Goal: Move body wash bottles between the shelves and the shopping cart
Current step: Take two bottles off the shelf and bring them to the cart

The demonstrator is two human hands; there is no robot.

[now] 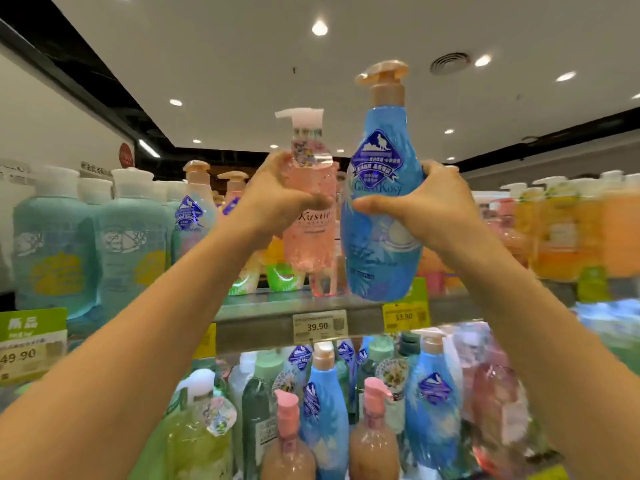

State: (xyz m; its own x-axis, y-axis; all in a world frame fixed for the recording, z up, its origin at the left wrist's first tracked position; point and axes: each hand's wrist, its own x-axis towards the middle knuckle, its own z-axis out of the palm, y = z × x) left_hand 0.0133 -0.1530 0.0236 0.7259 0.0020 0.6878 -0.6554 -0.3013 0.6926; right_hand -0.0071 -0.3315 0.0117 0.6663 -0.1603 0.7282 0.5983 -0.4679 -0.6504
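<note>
Head view: both hands grip upright bottles, pumps up: left hand (277, 195) pink bottle (311, 233), right hand (426, 202) blue bottle (377, 237).

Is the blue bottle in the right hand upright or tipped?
Nearly upright: the blue bottle has its pump on top, leaning slightly.

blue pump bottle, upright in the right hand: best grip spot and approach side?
Grip the blue pump bottle at its upper body, as the right hand does, coming from the right side. It narrows there above the wide base; the pump neck looks too slim to carry it.
</note>
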